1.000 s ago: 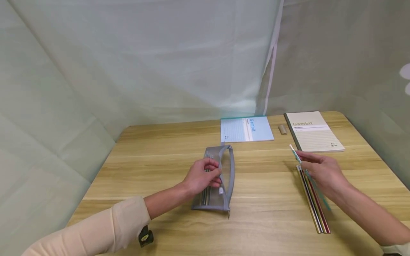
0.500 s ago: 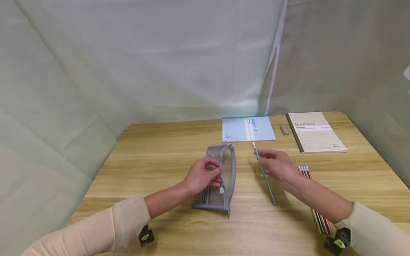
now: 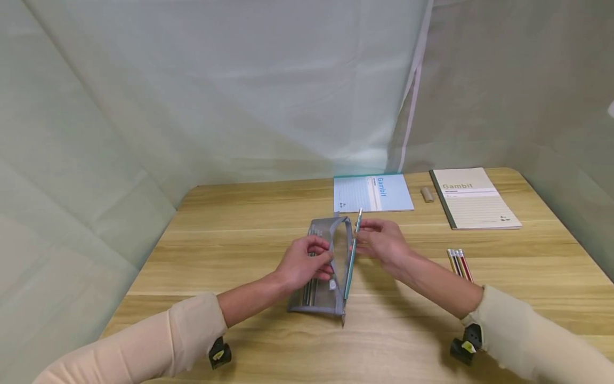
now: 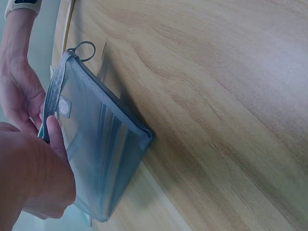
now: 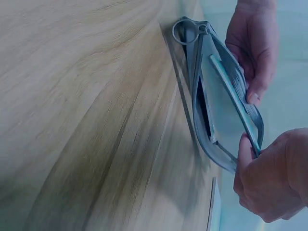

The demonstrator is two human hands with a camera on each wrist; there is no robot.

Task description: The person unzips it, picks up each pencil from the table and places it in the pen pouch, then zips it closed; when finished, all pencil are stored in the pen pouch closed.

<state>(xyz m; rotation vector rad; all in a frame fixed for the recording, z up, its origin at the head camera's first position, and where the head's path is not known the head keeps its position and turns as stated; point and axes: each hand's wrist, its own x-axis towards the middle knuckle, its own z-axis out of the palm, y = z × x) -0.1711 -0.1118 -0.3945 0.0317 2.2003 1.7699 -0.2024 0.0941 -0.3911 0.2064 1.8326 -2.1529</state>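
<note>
My left hand (image 3: 304, 262) pinches the upper edge of a grey see-through zip pencil case (image 3: 322, 298), holding its mouth apart. Several pencils show through its mesh side, and a ring pull (image 5: 185, 31) hangs at one end of the zip. In my right hand (image 3: 384, 244) is a teal pencil (image 3: 350, 269), gripped near its white-tipped end. That pencil lies lengthwise along the case's mouth in the head view. From the right wrist view it crosses the gap between the two zip edges. In the left wrist view the case mostly hides it.
Several pencils (image 3: 459, 264) lie together on the wooden table (image 3: 230, 240), partly behind my right forearm. Towards the back are a blue notebook (image 3: 372, 193), a small brownish cylinder-like piece (image 3: 427, 194) and a cream notebook (image 3: 475, 198). Pale curtains (image 3: 288, 96) hang behind.
My right hand has carried the teal pencil left from beside the other pencils to the mouth of the case. The left hand has kept its hold on the case.
</note>
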